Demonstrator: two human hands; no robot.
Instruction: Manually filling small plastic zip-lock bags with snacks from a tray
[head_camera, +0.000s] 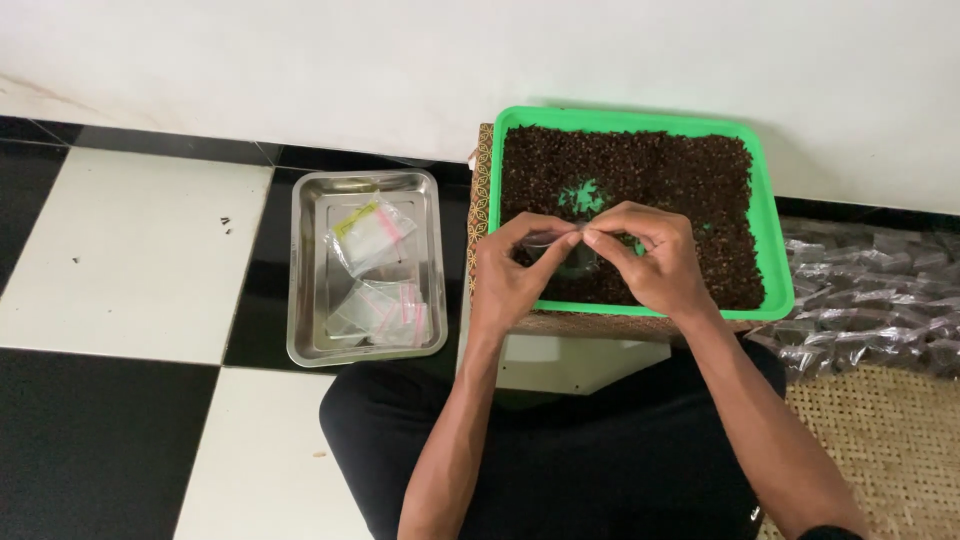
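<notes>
Over the near part of a green plastic tray full of small dark brown bits, my two hands meet. My left hand and my right hand both pinch the top edge of a small clear plastic bag that hangs between them above the dark bits. The bag is see-through and hard to make out; what it holds cannot be told. A bare green patch shows in the middle of the tray's contents.
A steel tray with clear small zip bags sits on the black-and-white tiled floor at left. A heap of filled dark small bags lies on a woven mat at right. The green tray rests on a patterned low stand against the white wall.
</notes>
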